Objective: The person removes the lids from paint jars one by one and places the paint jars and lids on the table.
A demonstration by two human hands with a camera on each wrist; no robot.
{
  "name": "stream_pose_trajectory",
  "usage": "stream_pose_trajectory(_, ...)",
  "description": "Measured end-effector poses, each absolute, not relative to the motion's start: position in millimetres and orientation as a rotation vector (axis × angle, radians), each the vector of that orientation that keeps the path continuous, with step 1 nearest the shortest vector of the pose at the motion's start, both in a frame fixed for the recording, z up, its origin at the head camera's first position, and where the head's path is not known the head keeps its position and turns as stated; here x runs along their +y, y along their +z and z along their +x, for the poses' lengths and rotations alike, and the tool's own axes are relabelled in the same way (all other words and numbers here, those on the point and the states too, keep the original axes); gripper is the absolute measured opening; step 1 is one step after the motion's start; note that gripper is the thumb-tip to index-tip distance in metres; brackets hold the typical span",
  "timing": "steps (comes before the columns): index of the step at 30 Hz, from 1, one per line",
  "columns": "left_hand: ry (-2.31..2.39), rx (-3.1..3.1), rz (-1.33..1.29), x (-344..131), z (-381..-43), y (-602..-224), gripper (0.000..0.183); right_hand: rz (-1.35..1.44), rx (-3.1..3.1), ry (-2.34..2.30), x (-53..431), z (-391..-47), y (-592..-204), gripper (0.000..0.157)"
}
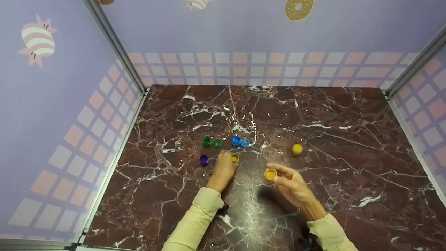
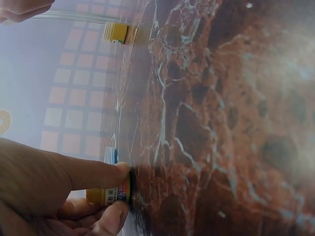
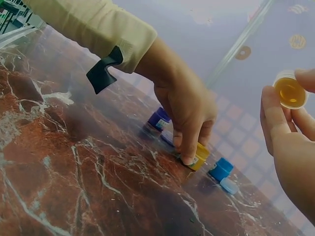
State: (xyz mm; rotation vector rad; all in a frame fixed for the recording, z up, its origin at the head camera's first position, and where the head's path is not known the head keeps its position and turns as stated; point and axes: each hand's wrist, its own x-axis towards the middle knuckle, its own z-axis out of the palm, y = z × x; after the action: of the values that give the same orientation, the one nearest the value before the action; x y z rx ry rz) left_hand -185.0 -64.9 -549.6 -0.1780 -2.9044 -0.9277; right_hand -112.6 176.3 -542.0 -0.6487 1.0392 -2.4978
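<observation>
My left hand (image 1: 223,168) pinches a small yellow paint jar (image 2: 110,195) between thumb and fingers, low at the tabletop. In the head view only the jar's yellow mouth shows beside the knuckles. My right hand (image 1: 294,187) holds a small round lid (image 1: 270,175) by its edge, raised above the table to the right of that jar. Its hollow side faces up, with yellow paint inside, also seen in the right wrist view. Left of the left hand is an open purple jar (image 1: 204,160); its lid (image 3: 167,137) is partly hidden by that hand.
Behind the left hand stand an open green jar (image 1: 206,141) with its lid (image 1: 217,143) and an open blue jar (image 1: 236,141) with its lid (image 1: 245,143). Another yellow jar (image 1: 297,150), capped, stands farther right. Patterned walls (image 1: 216,38) border the marble table (image 1: 348,146).
</observation>
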Motion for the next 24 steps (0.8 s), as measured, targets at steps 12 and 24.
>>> stream_pose_trajectory(12, -0.919, -2.923, -0.169, -66, -184, -547, 0.022, -0.624, 1.329, -2.362, 164, -129, -533, 0.046)
stream_pose_trajectory(24, -0.896, -2.899, -0.163, -65, -182, -550, 0.022, -0.540, 1.671, -2.241, 156, -141, -524, 0.055)
